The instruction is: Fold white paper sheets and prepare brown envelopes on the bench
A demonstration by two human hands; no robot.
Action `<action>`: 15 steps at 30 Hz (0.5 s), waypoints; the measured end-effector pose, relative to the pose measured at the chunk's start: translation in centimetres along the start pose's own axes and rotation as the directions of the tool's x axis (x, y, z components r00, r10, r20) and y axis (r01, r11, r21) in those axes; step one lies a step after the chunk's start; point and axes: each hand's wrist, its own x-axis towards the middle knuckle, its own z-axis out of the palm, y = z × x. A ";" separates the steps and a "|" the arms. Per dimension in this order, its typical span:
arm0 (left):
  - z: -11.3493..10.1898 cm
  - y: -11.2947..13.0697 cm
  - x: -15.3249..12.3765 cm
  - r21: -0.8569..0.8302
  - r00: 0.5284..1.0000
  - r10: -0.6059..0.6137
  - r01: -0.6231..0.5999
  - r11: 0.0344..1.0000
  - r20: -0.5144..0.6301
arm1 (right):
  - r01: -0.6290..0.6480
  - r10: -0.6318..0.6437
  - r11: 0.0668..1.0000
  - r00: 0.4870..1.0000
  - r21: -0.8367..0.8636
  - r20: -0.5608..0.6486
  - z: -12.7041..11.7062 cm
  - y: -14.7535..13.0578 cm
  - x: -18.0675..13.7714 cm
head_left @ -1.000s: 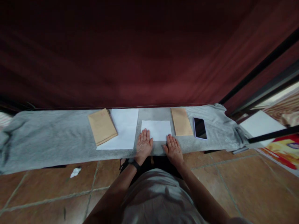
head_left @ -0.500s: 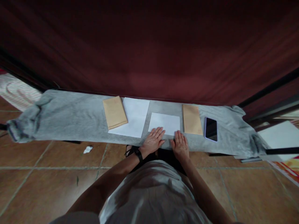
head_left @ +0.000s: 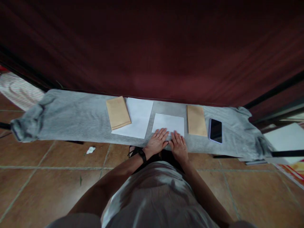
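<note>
- While both of our hands lie flat on the small sheet [head_left: 169, 123], the step in hand looks to us like pressing it down along its near edge, perhaps setting a crease.
- That sheet sits on the grey cloth [head_left: 71, 117] over the worktop, between the big sheet [head_left: 139, 118] on the left and the right envelope [head_left: 196, 120]; it touches neither.
- Our left hand [head_left: 157, 142] has its fingers spread and straight, palm down, fingertips on the near left part of the sheet; it grips nothing.
- Our right hand [head_left: 178, 146] lies just beside it, also flat and released, fingers pointing far and resting on the near middle edge.
- To do this well, we judge that the pressure should be even across both palms, so the paper does not skid on the soft cloth.
- If a fold is being set, we would run the fingertips outward from the middle toward each corner, keeping the edges square.
- Both wrists are low and near the worktop's near edge, forearms coming in from below; the left wrist carries a dark band [head_left: 142, 155].
- A left envelope [head_left: 118, 112] overlaps the big sheet, and a phone [head_left: 216, 130] lies right of the other envelope, well clear of our hands.
- Behind hangs a dark red curtain [head_left: 152, 47]; the floor [head_left: 47, 177] is brown tile.
</note>
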 end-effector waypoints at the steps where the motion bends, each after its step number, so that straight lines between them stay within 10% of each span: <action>1: 0.1 0.0 0.0 0.006 1.000 0.000 0.000 1.000 -0.007 | -0.005 0.005 1.000 1.000 -0.004 -0.006 0.0 0.3 -0.2; 15: 0.3 -0.1 -0.1 -0.012 0.999 0.000 -0.001 1.000 -0.034 | -0.113 0.110 0.993 0.992 -0.039 -0.065 -0.6 3.9 -2.8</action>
